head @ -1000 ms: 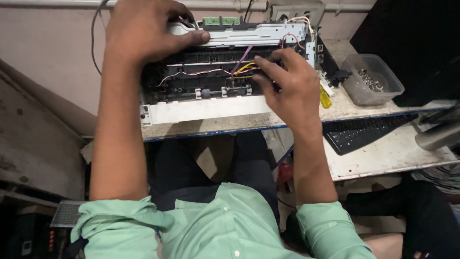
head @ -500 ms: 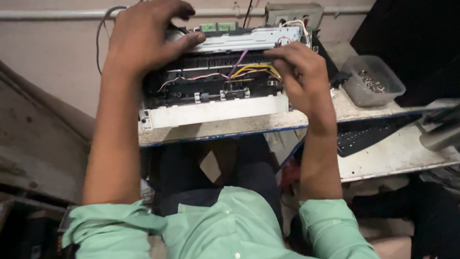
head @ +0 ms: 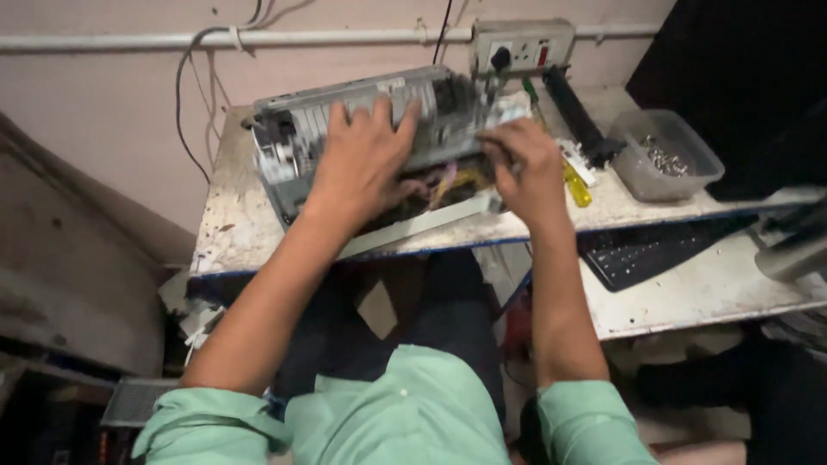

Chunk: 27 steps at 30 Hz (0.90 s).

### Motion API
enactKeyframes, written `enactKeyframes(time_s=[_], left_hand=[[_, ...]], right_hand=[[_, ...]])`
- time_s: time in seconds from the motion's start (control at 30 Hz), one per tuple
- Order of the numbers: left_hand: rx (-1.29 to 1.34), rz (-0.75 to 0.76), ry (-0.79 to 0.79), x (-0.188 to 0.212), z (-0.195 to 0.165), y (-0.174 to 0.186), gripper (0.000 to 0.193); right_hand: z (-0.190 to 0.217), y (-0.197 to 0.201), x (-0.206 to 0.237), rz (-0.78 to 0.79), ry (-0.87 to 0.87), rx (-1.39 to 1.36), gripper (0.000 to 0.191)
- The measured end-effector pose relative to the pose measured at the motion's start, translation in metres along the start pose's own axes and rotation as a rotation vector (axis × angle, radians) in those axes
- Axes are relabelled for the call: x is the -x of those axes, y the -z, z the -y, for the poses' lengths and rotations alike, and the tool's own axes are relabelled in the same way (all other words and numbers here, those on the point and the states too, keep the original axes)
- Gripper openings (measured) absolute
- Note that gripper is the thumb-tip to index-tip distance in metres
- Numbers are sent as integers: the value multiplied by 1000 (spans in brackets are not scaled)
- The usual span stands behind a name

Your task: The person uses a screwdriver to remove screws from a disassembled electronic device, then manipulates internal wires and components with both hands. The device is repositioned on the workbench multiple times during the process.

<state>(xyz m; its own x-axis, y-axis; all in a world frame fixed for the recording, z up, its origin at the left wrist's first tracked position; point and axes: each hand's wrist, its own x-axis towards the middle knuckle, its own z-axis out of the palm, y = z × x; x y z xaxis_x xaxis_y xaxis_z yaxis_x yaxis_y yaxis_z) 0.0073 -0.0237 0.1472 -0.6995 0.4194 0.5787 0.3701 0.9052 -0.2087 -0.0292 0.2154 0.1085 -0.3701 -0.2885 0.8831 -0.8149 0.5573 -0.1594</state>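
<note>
The grey, opened printer chassis (head: 362, 146) now sits tilted on the worn white desk (head: 233, 224). The left hand (head: 366, 159) lies spread across it. The right hand (head: 525, 164) is curled at its wiring; its grip is hidden.

A worn white tabletop (head: 233, 224), scuffed and stained, fills the middle of the view. At about two o'clock on it sits a clear plastic tub (head: 668, 155) with small metal parts inside. Just beside the tub, toward nine o'clock of it, lies a long black roller bar (head: 579, 120), and at six o'clock of that bar a yellow-handled screwdriver (head: 575, 183). At one o'clock a grey wall socket box (head: 521, 45) is fixed on a white pipe (head: 121, 40) running along the pink wall (head: 103, 120). At four o'clock a black keyboard (head: 646, 250) rests on a lower white shelf (head: 706, 297).
</note>
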Motion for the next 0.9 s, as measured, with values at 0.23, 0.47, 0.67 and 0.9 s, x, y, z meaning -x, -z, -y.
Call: enactKeyframes(time_s=[0.23, 0.47, 0.67, 0.9], left_hand=[[-39, -90, -39, 12, 16, -32, 78], [-66, -112, 125, 26, 7, -40, 81], [-133, -275, 118, 37, 4, -38, 83], [-137, -252, 65, 34, 17, -46, 84]], right_hand=[[-32, -16, 37, -77, -168, -16, 32], [-53, -25, 81, -83, -637, -176, 70], [-40, -31, 108, -39, -592, -42, 95], [-42, -40, 114, 173, -568, 314, 63]])
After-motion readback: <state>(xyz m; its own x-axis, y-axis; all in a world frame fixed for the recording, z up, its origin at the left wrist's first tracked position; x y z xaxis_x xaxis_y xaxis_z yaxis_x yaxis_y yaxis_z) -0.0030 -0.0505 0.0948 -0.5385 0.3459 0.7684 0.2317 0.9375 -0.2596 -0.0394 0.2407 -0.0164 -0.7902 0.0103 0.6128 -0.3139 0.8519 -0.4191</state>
